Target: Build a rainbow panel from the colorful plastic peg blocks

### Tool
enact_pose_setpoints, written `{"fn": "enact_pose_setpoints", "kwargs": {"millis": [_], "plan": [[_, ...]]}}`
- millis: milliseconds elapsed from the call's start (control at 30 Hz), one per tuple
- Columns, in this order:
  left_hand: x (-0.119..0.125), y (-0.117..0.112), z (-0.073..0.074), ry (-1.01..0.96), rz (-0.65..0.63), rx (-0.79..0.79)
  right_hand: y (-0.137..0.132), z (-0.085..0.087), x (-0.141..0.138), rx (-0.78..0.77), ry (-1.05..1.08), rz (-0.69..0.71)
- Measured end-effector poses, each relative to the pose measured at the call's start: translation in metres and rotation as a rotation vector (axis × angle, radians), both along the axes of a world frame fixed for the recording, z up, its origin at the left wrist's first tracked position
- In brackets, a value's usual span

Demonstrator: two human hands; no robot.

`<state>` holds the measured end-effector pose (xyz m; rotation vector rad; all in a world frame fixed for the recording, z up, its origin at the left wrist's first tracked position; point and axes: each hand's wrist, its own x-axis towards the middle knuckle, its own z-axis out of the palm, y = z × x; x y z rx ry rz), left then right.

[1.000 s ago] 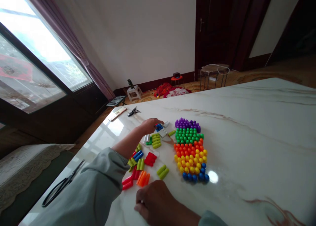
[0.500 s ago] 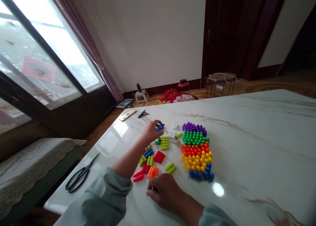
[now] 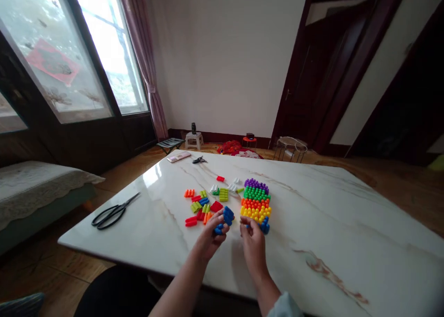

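Head view, looking forward and down. Two bare hands meet low in the frame, just right of centre, over a white marbled table (image 3: 319, 210). The left hand (image 3: 209, 238) is closed around a bundle of blue pieces (image 3: 228, 214), some jutting above its fingers. The right hand (image 3: 253, 239), just beside it, has thumb and fingertips pinched together on what looks like a small blue piece (image 3: 247, 226); most of that piece is hidden.

Behind the right hand lies a block of round-topped pieces (image 3: 255, 204), banded purple, green, orange-red, yellow and blue from top to bottom; whether the hand touches it cannot be told. Left of it, loose pieces (image 3: 223, 195) lie scattered in lime, red, white and orange. Black scissors (image 3: 110, 215) rest at middle left.

For good handling, the left grip should probably stay firm but light, so the bundle does not spill. The right fingertips would do best taking one piece at a time, with the wrist kept off the block so its bands stay in line.
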<state>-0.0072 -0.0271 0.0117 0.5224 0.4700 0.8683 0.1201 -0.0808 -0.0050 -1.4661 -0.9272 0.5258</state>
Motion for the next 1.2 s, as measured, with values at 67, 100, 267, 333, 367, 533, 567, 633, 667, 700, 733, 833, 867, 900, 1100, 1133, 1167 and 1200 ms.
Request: {"fn": "enact_pose_setpoints", "kwargs": {"millis": [67,100,267,333,367,533,567,633,667,700,733,833,867,900,1100,1133,1167,1200], "plan": [[0.004,0.005,-0.003,0.032,-0.107,-0.011,-0.016,0.003,0.013,0.025,-0.053,-0.083],[0.006,0.007,-0.004,0.050,-0.172,-0.006,-0.021,0.005,0.017,0.024,-0.064,-0.084],[0.011,0.010,-0.009,0.195,-0.347,0.204,-0.028,0.016,0.019,0.020,-0.141,0.004],[0.011,0.006,-0.011,0.242,-0.317,0.294,-0.026,0.018,0.016,0.031,-0.200,0.017],[0.011,0.004,-0.012,0.258,-0.294,0.331,-0.026,0.018,0.015,0.036,-0.221,0.012],[0.013,-0.006,-0.014,0.394,-0.226,0.531,-0.027,0.012,0.011,0.011,-0.273,-0.016],[0.013,-0.008,-0.014,0.427,-0.221,0.573,-0.028,0.010,0.011,-0.001,-0.285,-0.019],[0.015,-0.011,-0.014,0.477,-0.204,0.633,-0.034,0.006,0.013,-0.021,-0.293,-0.031],[0.016,-0.012,-0.015,0.488,-0.186,0.644,-0.038,0.003,0.016,-0.028,-0.289,-0.043],[0.017,-0.012,-0.015,0.489,-0.163,0.642,-0.043,0.000,0.021,-0.035,-0.281,-0.061],[0.018,-0.012,-0.016,0.481,-0.136,0.629,-0.047,-0.003,0.027,-0.041,-0.271,-0.089],[0.019,-0.009,-0.018,0.439,-0.103,0.543,-0.059,-0.013,0.056,-0.058,-0.243,-0.247],[0.019,-0.008,-0.018,0.431,-0.099,0.515,-0.061,-0.015,0.068,-0.059,-0.241,-0.313],[0.020,-0.007,-0.018,0.426,-0.094,0.492,-0.060,-0.017,0.079,-0.055,-0.251,-0.367],[0.020,0.000,-0.023,0.413,-0.077,0.409,-0.034,-0.009,0.132,-0.048,-0.514,-0.295],[0.020,0.001,-0.024,0.403,-0.076,0.394,-0.029,-0.005,0.137,-0.073,-0.574,-0.251],[0.020,0.001,-0.024,0.390,-0.074,0.379,-0.025,-0.002,0.140,-0.102,-0.630,-0.210],[0.020,0.002,-0.024,0.375,-0.072,0.367,-0.022,0.000,0.143,-0.132,-0.681,-0.175]]}}
